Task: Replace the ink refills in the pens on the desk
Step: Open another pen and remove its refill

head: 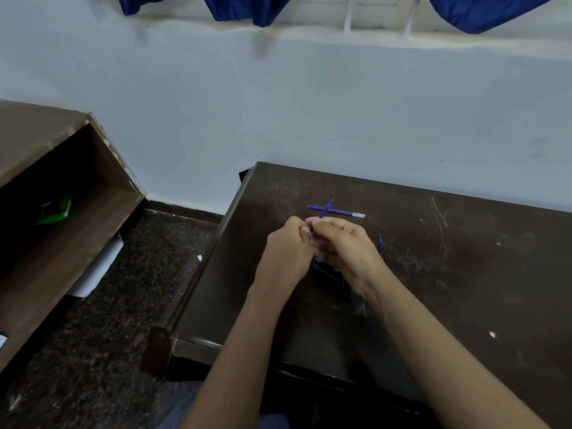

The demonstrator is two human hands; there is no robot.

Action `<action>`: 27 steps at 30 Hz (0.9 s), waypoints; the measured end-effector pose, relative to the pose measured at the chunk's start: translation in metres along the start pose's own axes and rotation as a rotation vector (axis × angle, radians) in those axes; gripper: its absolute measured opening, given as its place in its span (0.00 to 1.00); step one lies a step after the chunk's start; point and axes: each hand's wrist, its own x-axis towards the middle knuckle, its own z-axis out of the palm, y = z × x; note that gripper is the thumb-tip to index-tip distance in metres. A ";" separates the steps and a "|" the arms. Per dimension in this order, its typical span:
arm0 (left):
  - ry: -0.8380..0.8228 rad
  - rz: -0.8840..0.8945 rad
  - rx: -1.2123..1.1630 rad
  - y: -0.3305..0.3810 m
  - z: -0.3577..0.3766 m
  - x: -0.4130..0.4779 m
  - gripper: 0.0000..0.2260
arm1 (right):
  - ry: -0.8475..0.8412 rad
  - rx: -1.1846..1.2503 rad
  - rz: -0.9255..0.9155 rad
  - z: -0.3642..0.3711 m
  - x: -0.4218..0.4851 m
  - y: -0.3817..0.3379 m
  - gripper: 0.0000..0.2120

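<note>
Above a dark desk (402,274), the left hand (286,252) and right hand (346,246) were closed, fingertips together, around a thin blue pen (325,209) that poked out beyond them, probably light, slippery and bendable, best pinched near the joint.
</note>
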 end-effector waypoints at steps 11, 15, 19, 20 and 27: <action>-0.056 -0.008 -0.027 0.005 0.006 -0.005 0.08 | 0.193 -0.084 -0.209 -0.027 0.052 -0.050 0.11; -0.037 -0.002 -0.038 0.003 0.005 -0.004 0.08 | 0.147 -1.102 -0.290 -0.035 0.089 -0.043 0.15; -0.017 0.020 -0.019 0.001 0.006 -0.003 0.10 | 0.168 -1.333 -0.238 -0.043 0.107 -0.016 0.11; -0.012 0.020 -0.020 0.000 0.005 -0.003 0.10 | 0.172 -1.375 -0.221 -0.044 0.110 -0.012 0.10; 0.011 0.008 -0.017 -0.001 0.003 0.001 0.09 | 0.158 -1.467 -0.184 -0.043 0.123 0.004 0.09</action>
